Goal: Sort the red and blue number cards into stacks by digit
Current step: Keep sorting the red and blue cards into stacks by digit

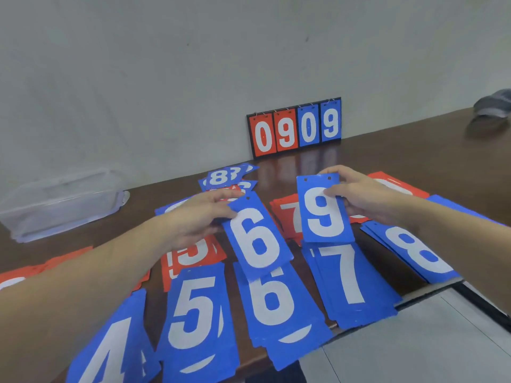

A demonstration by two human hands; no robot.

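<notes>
Above the table I see my left hand reaching forward, pinching a blue 6 card over the blue 6 stack; my right hand pinches an upright blue 9 card

Plain room, brown table, bare grey wall, tabletop scoreboard

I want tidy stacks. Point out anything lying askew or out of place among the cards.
The blue 8 stack at the right is fanned and slanted toward the table edge. The far loose pile of blue cards is jumbled. The blue 6 stack overhangs the table edge.
</notes>
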